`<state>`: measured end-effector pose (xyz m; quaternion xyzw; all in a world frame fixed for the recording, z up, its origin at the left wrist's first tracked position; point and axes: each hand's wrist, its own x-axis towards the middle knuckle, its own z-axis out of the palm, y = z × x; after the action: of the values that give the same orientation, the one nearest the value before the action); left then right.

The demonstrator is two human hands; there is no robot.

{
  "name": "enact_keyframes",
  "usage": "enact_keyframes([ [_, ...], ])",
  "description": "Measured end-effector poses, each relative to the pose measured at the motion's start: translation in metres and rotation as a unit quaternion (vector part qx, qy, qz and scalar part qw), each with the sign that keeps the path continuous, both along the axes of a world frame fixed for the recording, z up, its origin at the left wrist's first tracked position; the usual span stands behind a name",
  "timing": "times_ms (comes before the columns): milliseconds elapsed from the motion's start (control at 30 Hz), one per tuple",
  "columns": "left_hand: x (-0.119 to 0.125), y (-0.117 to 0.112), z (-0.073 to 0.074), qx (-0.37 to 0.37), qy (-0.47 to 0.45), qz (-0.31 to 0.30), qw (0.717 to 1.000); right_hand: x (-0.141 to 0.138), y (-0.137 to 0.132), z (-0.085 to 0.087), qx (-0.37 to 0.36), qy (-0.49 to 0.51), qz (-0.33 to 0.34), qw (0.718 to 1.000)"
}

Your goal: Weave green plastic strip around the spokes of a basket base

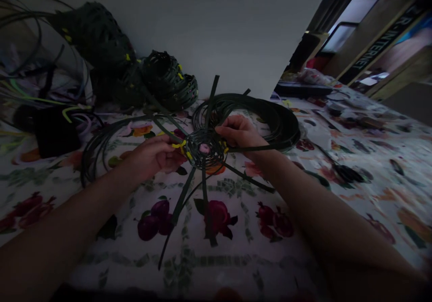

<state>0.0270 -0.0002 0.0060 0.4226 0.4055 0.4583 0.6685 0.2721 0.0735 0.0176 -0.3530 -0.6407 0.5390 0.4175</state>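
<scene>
A small round basket base [209, 160], woven from dark green strips, is held just over the flowered tablecloth. Long flat strips spread out from it like spokes, and a pinkish patch shows at its centre. Bits of yellow tie sit on its left and right sides. My left hand [158, 154] is closed on the base's left edge, beside a yellow tie. At the upper right rim, my right hand [239, 132] pinches with thumb and forefinger; which strand lies between them is hidden. One thin strand trails from the base toward me.
Behind my right hand lies a thick coil of dark strip [283, 119]; looser loops [92, 153] lie left. Dark woven baskets [168, 79] are piled at the back left against a pale panel [236, 36]. Scissors-like dark tools [349, 173] and plastic wrapping lie right.
</scene>
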Motion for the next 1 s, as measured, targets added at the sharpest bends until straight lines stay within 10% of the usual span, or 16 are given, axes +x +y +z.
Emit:
enact_keyframes([
  [633,0.004,-0.002,-0.005,0.047,0.082,0.024,0.995,0.000,0.002,-0.003,-0.003,-0.003,-0.013,1.000],
  [1000,-0.015,0.010,0.007,0.128,0.034,0.163,0.978,0.014,0.006,0.011,-0.025,0.055,-0.071,0.996],
])
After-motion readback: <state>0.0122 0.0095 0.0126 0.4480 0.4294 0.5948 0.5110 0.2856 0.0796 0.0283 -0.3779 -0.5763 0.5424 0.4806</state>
